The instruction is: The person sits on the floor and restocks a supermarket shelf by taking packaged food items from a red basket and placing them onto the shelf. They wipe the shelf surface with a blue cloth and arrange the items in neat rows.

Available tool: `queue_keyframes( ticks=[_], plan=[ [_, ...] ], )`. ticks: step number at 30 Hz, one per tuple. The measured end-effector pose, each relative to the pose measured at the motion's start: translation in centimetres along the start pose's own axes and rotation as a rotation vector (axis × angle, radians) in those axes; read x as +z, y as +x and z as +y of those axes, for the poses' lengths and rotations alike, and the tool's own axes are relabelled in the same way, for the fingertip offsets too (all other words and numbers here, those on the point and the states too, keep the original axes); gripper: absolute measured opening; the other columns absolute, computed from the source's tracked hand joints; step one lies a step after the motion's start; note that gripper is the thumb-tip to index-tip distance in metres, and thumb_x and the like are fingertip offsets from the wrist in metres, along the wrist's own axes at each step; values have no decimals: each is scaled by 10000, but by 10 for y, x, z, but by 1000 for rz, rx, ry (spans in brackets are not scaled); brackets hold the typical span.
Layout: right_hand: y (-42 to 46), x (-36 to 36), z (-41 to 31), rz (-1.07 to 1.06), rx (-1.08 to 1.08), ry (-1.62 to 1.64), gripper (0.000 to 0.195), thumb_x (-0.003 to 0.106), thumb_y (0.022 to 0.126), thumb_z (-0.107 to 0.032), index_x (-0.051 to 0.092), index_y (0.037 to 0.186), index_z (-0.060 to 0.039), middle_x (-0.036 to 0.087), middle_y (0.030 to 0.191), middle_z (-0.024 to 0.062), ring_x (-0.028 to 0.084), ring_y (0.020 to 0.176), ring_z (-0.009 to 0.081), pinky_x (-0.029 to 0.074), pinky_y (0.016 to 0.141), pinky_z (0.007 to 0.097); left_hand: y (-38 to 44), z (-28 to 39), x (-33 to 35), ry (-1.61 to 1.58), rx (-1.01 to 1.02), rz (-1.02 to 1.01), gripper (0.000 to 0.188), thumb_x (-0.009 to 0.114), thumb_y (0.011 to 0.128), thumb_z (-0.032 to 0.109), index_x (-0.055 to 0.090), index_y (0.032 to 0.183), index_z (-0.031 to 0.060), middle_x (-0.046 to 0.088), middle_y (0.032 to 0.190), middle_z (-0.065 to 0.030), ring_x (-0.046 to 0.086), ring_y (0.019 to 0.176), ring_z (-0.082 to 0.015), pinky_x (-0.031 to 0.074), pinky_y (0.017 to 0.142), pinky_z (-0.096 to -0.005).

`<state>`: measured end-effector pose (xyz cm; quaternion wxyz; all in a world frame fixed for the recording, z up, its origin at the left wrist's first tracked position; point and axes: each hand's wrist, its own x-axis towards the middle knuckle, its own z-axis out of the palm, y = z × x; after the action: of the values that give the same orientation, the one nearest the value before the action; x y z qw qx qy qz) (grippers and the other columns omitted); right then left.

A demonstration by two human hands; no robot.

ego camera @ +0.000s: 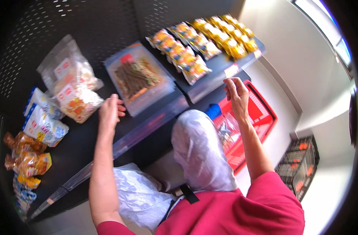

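My left hand (pixel 110 111) is over the dark shelf (pixel 92 133), its fingers slightly apart and nothing seen in them. To its left stand clear bags of snacks (pixel 76 98); to its right lies a clear plastic box (pixel 137 76) with brown sticks and mixed pieces inside. My right hand (pixel 238 91) is raised in front of the shelf edge, above a red shopping basket (pixel 259 102). Its fingers are curled in, and blur hides whether they grip anything. In the basket are a clear plastic packet (pixel 228 129) and something blue (pixel 213 111).
Orange-and-white snack packs (pixel 179 55) and yellow packs (pixel 226 33) lie in rows at the upper right. White-and-blue bags (pixel 45 124) and brown bread bags (pixel 32 161) stand at left. White plastic (pixel 199 147) hangs at my chest. A black crate (pixel 299 164) stands by the wall.
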<state>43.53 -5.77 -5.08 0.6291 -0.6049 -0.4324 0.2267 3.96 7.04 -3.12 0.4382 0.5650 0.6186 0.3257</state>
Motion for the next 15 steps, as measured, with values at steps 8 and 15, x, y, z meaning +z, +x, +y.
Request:
queue_keyframes(
  ticks=[8, 15],
  plan=[
    [-107, -154, 227, 192, 730, -22, 234, 569, 1003, -271, 579, 1088, -52, 693, 944, 69, 679, 802, 150, 549, 624, 268, 3, -21, -9, -76, -62, -88, 524, 469, 999, 487, 625, 1099, -3, 678, 872, -76, 629, 695, -111, 455, 487, -222],
    [-162, -146, 338, 202, 1110, -176, 240, 660, 841, -214, 655, 943, 3, 635, 784, 80, 628, 702, 223, 541, 654, 390, -1, -15, -12, -117, -90, -123, 464, 485, 1014, 441, 616, 1132, 13, 676, 907, -73, 624, 729, -111, 457, 540, -223]
  ],
)
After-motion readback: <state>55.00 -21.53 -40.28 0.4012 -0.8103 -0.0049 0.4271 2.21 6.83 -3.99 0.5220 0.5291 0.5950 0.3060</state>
